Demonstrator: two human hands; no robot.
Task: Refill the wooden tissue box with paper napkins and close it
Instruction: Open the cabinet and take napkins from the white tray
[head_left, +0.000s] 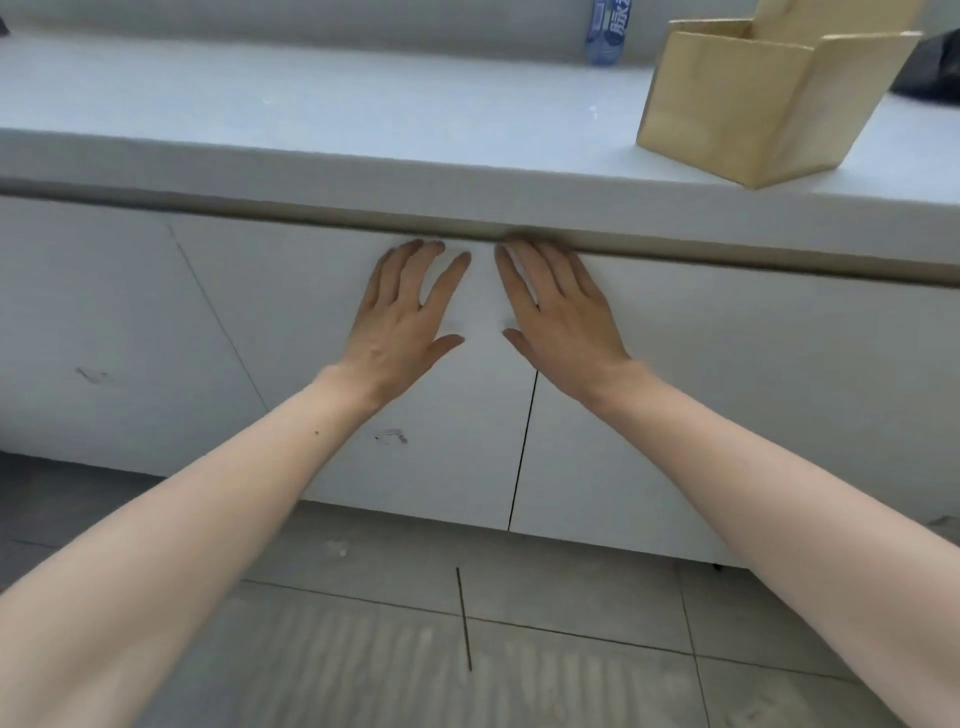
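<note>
Hands, left (402, 317) and right (558, 312), spread flat, empty, on cabinet doors (701, 395).
Wooden tissue box (748, 104) sits far right; a reaching arm might tip it.

2 bare forearms, no sleeves in view. No watch, bracelet or ring visible on either wrist or finger. Left hand (402, 317) and right hand (563, 312) both uncovered, no gloves. Nails short and unpainted as far as visible. 1 small dark mole on left forearm (317, 432). Faint veins and tendon ridges across both hand backs.
</note>
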